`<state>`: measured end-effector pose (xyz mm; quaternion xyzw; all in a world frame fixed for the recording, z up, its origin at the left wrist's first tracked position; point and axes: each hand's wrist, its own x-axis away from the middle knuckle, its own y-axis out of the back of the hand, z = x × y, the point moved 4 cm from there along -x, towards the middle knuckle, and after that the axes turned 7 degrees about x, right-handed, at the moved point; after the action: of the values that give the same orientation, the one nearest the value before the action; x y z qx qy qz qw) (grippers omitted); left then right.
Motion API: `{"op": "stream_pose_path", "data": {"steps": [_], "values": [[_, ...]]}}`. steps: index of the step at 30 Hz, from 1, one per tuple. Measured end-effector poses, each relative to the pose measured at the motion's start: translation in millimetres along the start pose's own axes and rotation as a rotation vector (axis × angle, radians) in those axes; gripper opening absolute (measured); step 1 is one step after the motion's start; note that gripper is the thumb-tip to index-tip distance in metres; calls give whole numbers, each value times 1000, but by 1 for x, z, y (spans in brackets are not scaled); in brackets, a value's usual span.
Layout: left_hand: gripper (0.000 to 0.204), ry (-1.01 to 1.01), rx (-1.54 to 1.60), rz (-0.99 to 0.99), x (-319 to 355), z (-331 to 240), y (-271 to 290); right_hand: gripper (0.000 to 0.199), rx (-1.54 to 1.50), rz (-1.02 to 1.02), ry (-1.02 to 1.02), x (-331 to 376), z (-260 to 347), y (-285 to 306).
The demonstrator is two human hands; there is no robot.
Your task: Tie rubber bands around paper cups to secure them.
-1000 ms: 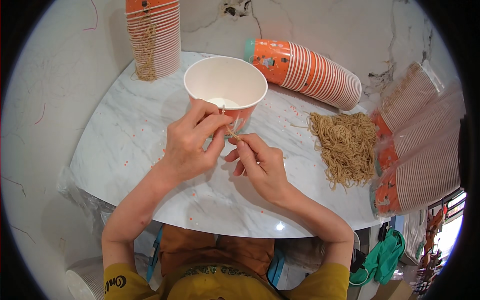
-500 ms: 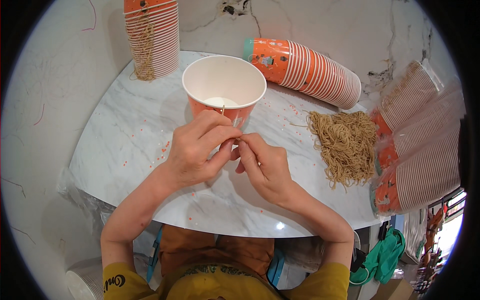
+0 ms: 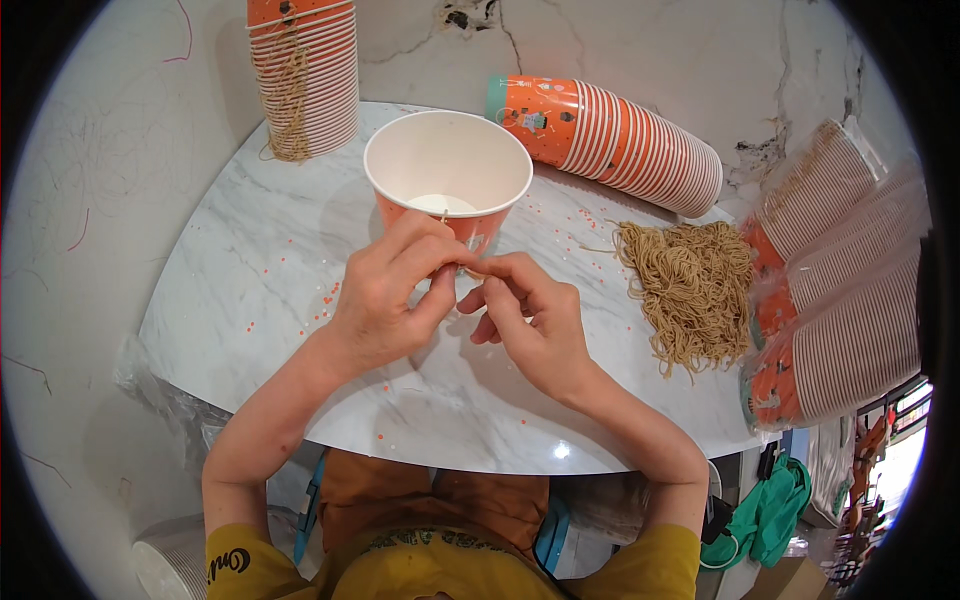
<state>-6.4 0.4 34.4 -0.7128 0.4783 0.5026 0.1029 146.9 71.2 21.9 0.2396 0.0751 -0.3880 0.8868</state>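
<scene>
String (image 3: 445,216) pokes above the left hand (image 3: 385,295), its lower part seemingly hidden.

Below the marble table (image 3: 210,320), dark script lettering (image 3: 228,565) stands on the mustard left sleeve (image 3: 255,578); also below it, an ornate dark green band (image 3: 425,541) crosses the shirt front (image 3: 400,578) (letters or ornament, I cannot tell). On the orange cup (image 3: 448,165) atop the table, and the cup stack (image 3: 600,140) along its far side, no wording can be read
</scene>
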Motion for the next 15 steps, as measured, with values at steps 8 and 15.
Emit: {"op": "stream_pose_path", "data": {"steps": [8, 15], "values": [[26, -7, 2, -4, 0, 2, 1, 17, -107, 31, -50, -3, 2, 2], [25, -2, -12, 6, -2, -1, 0, 10, -201, 24, -125, -3, 1, 2]]}}
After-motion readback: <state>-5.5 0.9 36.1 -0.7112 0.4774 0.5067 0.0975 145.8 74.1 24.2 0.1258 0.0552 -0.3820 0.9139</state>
